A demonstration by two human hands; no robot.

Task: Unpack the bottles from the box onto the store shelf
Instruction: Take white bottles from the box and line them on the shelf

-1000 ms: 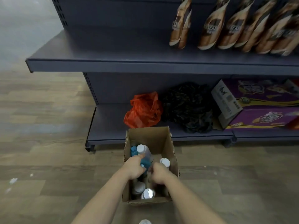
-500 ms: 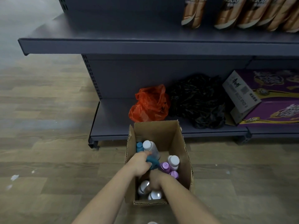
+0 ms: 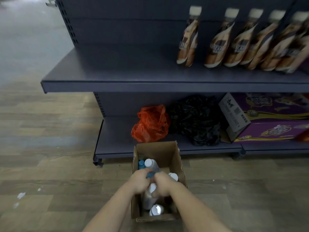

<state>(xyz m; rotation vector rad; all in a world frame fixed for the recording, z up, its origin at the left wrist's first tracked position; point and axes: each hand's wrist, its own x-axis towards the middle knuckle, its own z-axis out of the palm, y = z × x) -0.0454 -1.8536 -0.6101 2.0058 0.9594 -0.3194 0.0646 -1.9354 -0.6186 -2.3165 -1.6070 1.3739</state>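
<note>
An open cardboard box (image 3: 167, 152) stands on the floor in front of the dark store shelf (image 3: 127, 86). Several bottles with white and blue caps stand inside it. My left hand (image 3: 139, 180) is inside the box, closed around a blue bottle with a white cap (image 3: 151, 165). My right hand (image 3: 161, 185) is beside it, wrapped around a pale bottle with a white cap (image 3: 150, 193). Another white-capped bottle (image 3: 156, 210) lies at the near end of the box. The bottles' lower parts are hidden by my hands.
The middle shelf carries a row of brown coffee pouches (image 3: 217, 42) at the right; its left part is bare. On the bottom shelf lie an orange plastic bag (image 3: 151, 124), a black bag (image 3: 199, 121) and purple cartons (image 3: 270, 118). Wooden floor surrounds the box.
The view has tilted upward, showing more of the middle shelf. My right hand rose from deep in the box and now grips a pale bottle. My left hand keeps its grip.
</note>
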